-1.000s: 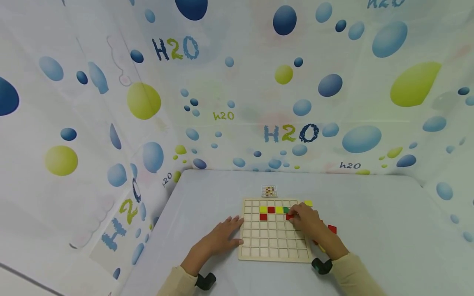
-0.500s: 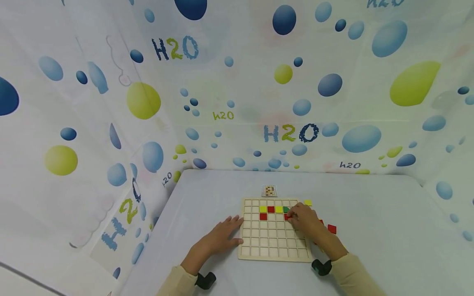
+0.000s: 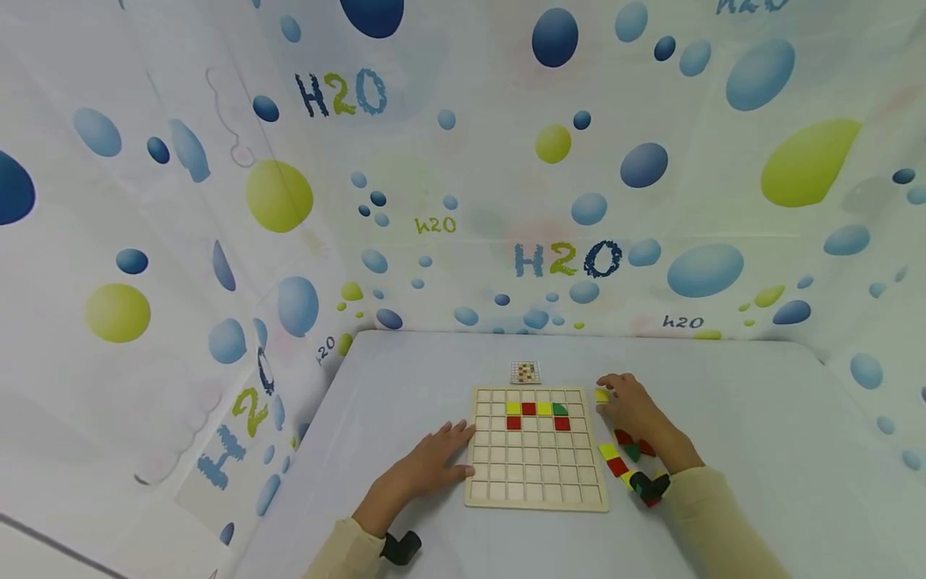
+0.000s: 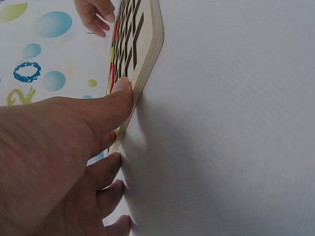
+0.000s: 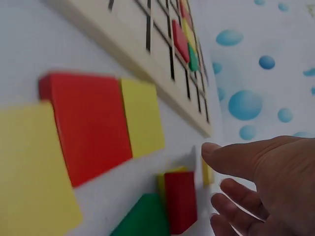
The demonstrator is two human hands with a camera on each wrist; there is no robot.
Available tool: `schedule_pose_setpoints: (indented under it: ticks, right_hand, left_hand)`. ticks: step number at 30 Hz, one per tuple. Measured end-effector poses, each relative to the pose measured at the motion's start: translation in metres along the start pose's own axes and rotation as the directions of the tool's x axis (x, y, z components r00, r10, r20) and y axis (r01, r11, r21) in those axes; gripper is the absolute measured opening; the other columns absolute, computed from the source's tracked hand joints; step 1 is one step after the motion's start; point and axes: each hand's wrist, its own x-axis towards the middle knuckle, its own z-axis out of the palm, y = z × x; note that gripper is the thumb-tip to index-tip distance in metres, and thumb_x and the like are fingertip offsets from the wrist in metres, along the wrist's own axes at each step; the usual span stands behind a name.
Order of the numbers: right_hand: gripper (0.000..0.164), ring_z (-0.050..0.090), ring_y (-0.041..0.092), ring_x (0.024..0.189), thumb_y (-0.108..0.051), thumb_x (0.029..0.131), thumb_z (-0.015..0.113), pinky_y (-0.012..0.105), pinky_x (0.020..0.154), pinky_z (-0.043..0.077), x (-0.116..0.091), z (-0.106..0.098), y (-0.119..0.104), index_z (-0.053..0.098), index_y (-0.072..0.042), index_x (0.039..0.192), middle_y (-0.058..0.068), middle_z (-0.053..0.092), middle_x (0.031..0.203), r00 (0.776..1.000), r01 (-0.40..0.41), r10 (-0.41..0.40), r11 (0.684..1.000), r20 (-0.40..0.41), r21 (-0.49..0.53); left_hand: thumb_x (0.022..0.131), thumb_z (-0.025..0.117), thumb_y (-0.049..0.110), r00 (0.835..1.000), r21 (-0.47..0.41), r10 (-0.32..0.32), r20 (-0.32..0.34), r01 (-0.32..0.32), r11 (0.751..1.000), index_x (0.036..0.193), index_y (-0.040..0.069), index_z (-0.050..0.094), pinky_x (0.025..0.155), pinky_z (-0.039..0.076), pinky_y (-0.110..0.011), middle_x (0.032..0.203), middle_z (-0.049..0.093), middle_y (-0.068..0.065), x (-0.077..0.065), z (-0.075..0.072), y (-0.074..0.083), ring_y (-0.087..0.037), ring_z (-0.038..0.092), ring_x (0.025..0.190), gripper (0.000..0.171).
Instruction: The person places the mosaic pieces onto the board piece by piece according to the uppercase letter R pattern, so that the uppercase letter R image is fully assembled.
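In the head view a wooden grid board lies on the table. Along its upper part sit two yellow tiles, a red one between them, a green tile with a curved edge, and two red tiles below. My left hand rests at the board's left edge, fingers extended; in the left wrist view its thumb touches the rim. Off the board's upper right corner, my right hand has thumb and fingers spread around a loose yellow tile. The right wrist view shows the thumb close to that tile; contact is unclear.
Several loose red, yellow and green tiles, among them a red tile, lie right of the board, partly under the right wrist. A small pattern card lies behind the board. A printed curtain hangs beyond the table's far edge.
The right hand has left the red tile, which now lies in a board square under the green one, and moved right to the loose yellow tile. The left hand stays put.
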Motion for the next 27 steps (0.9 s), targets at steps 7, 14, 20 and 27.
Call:
schedule_pose_setpoints:
  ticks: [7, 14, 20, 27]
  right_hand:
    - [0.033, 0.054, 0.032, 0.107, -0.014, 0.103, 0.069, 0.056, 0.107, 0.052, 0.007, 0.010, 0.010, 0.064, -0.002, 0.133, 0.020, 0.054, 0.123, 0.998, -0.058, 0.058, 0.998, 0.026, 0.011]
    - [0.031, 0.055, 0.032, 0.106, -0.014, 0.102, 0.070, 0.056, 0.106, 0.053, 0.004, 0.011, 0.009, 0.064, -0.001, 0.130, 0.019, 0.056, 0.119, 0.999, -0.054, 0.054, 0.999, 0.009, 0.000]
    - [0.031, 0.057, 0.032, 0.107, -0.016, 0.102, 0.070, 0.055, 0.105, 0.054, 0.000, 0.011, 0.006, 0.065, -0.001, 0.128, 0.019, 0.057, 0.119, 0.999, -0.036, 0.036, 0.999, -0.010, 0.014]
    - [0.030, 0.060, 0.038, 0.116, -0.013, 0.102, 0.070, 0.054, 0.104, 0.056, -0.004, 0.015, -0.022, 0.066, 0.001, 0.128, 0.023, 0.057, 0.126, 0.998, 0.006, -0.004, 0.999, -0.055, 0.047]
  left_hand:
    - [0.103, 0.068, 0.043, 1.000, -0.006, 0.013, 0.004, -0.013, 1.000, 0.165, 0.014, 0.038, 0.127, 0.024, -0.064, 0.172, 0.034, -0.012, 0.000, 0.000, 0.000, -0.040, 0.026, 0.160, 0.075]
    - [0.102, 0.068, 0.043, 1.000, 0.002, 0.006, -0.003, -0.006, 1.000, 0.165, 0.014, 0.038, 0.127, 0.024, -0.063, 0.172, 0.034, -0.012, -0.001, -0.001, 0.002, -0.040, 0.026, 0.160, 0.076]
    - [0.103, 0.068, 0.043, 1.000, 0.003, 0.006, -0.004, -0.006, 1.000, 0.165, 0.013, 0.038, 0.127, 0.024, -0.063, 0.172, 0.034, -0.013, -0.002, -0.002, 0.002, -0.040, 0.026, 0.160, 0.075]
    - [0.102, 0.069, 0.042, 1.000, -0.009, 0.009, -0.003, -0.009, 1.000, 0.164, 0.012, 0.039, 0.127, 0.025, -0.064, 0.171, 0.035, -0.014, -0.004, -0.003, 0.004, -0.041, 0.027, 0.159, 0.075]
